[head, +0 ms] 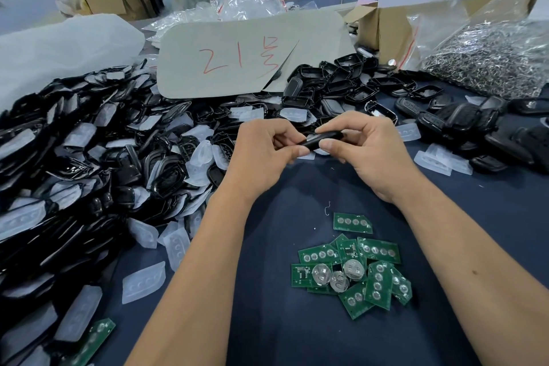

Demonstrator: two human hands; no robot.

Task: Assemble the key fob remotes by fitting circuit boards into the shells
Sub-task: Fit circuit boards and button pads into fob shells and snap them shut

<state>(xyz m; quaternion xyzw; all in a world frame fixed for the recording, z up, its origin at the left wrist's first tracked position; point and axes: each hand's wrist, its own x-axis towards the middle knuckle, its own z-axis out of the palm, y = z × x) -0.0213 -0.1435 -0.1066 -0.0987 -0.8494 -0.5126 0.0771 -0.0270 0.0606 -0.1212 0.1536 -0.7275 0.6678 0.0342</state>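
A black key fob shell (322, 140) is held edge-on above the dark blue table between both hands. My left hand (264, 154) pinches its left end with thumb and curled fingers. My right hand (367, 148) grips its right end, thumb underneath and fingers over the top. Whatever is inside the shell is hidden. Several green circuit boards (353, 267) with round battery clips lie in a loose pile on the cloth near me, below my right wrist. One more board (95, 339) lies at the lower left.
A large heap of black shells and translucent rubber pads (98, 157) fills the left side. Empty black frames (335, 80) and assembled fobs (463, 122) lie at the back right. Grey card marked in red (237, 59), a cardboard box (395, 27) and a bag of metal rings (490, 59) stand behind.
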